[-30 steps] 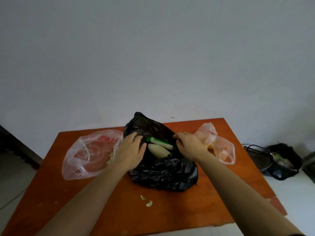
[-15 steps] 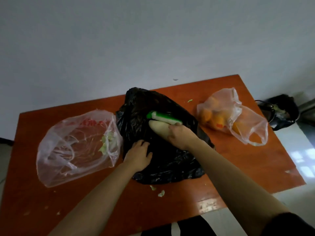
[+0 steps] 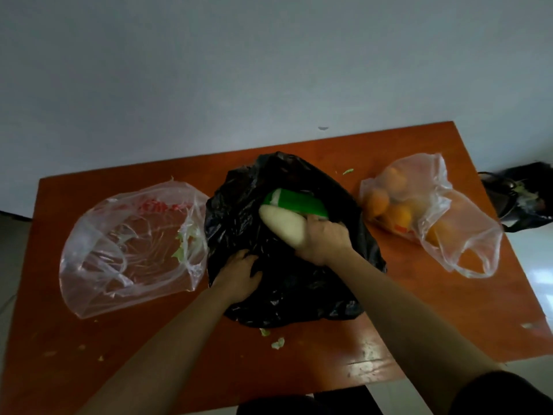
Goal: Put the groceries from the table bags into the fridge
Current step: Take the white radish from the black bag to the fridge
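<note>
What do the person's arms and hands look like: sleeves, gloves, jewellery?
Both hands are bare: no gloves on the left hand or the right hand, and no watch, ring or band shows. Both forearms are uncovered. A dark sleeve covers the right upper arm at the frame's bottom corner; no sleeve shows on the left arm in frame.

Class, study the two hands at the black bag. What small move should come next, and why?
Probably lift the pale root up and clear of the black bag. The right hand grips its near end. It lies exposed in the bag's open mouth beside a green packet, and the left hand holds the plastic down, so the bag should stay put.
</note>
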`<control>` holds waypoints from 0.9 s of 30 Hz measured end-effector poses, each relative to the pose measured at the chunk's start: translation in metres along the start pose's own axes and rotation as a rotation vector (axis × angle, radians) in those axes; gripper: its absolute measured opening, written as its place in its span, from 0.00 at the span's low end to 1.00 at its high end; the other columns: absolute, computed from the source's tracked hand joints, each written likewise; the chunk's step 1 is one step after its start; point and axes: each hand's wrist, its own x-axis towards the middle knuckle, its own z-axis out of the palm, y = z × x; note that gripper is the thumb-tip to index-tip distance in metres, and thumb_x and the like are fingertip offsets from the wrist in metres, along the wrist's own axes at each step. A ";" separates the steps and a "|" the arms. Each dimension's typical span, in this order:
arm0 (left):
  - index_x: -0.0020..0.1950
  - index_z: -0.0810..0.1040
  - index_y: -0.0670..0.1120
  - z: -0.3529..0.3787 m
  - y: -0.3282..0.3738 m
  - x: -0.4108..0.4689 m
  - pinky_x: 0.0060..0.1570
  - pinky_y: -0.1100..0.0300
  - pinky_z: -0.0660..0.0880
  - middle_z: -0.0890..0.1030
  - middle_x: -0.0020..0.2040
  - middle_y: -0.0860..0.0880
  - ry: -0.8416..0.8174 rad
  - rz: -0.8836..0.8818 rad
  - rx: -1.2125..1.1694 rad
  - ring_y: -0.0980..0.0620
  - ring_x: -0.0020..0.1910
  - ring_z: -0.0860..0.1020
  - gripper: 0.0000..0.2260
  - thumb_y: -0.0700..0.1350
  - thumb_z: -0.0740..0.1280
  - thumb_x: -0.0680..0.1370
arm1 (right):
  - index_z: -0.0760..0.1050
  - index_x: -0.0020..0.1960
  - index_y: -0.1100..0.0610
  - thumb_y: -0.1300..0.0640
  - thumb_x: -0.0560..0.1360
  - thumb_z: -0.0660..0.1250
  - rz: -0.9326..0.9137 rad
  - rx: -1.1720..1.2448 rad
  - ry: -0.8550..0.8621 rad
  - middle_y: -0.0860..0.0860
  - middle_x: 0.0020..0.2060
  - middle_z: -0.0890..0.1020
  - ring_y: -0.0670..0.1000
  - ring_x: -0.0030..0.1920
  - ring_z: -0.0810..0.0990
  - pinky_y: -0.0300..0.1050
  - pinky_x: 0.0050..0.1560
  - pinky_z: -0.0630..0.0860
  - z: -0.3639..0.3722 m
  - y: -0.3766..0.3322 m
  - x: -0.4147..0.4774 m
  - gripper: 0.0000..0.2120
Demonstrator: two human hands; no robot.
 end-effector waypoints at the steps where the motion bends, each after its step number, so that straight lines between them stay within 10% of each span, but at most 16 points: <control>1: 0.75 0.68 0.46 -0.003 0.003 0.001 0.69 0.54 0.67 0.64 0.75 0.44 -0.004 -0.019 -0.016 0.44 0.71 0.66 0.23 0.52 0.62 0.82 | 0.66 0.66 0.56 0.39 0.67 0.73 -0.026 0.033 0.015 0.54 0.53 0.82 0.60 0.52 0.82 0.53 0.53 0.73 -0.006 0.002 -0.006 0.35; 17: 0.62 0.76 0.48 -0.116 0.116 -0.045 0.52 0.56 0.68 0.78 0.59 0.45 0.415 0.011 -0.337 0.45 0.58 0.75 0.15 0.52 0.55 0.84 | 0.69 0.62 0.49 0.46 0.56 0.85 0.011 1.346 0.558 0.46 0.55 0.80 0.49 0.56 0.80 0.53 0.52 0.82 -0.149 0.039 -0.082 0.40; 24: 0.73 0.69 0.51 -0.136 0.162 -0.076 0.65 0.52 0.69 0.73 0.69 0.50 0.334 0.123 -0.816 0.50 0.66 0.72 0.26 0.63 0.49 0.83 | 0.72 0.63 0.54 0.54 0.59 0.84 -0.022 1.778 0.713 0.52 0.55 0.84 0.52 0.53 0.84 0.53 0.53 0.83 -0.171 0.028 -0.138 0.36; 27: 0.67 0.72 0.51 -0.135 0.184 -0.085 0.53 0.47 0.80 0.77 0.62 0.48 0.231 0.147 -1.046 0.44 0.59 0.79 0.25 0.65 0.50 0.82 | 0.72 0.64 0.56 0.60 0.66 0.80 -0.028 1.893 0.779 0.54 0.55 0.83 0.55 0.53 0.85 0.51 0.48 0.84 -0.163 0.026 -0.168 0.30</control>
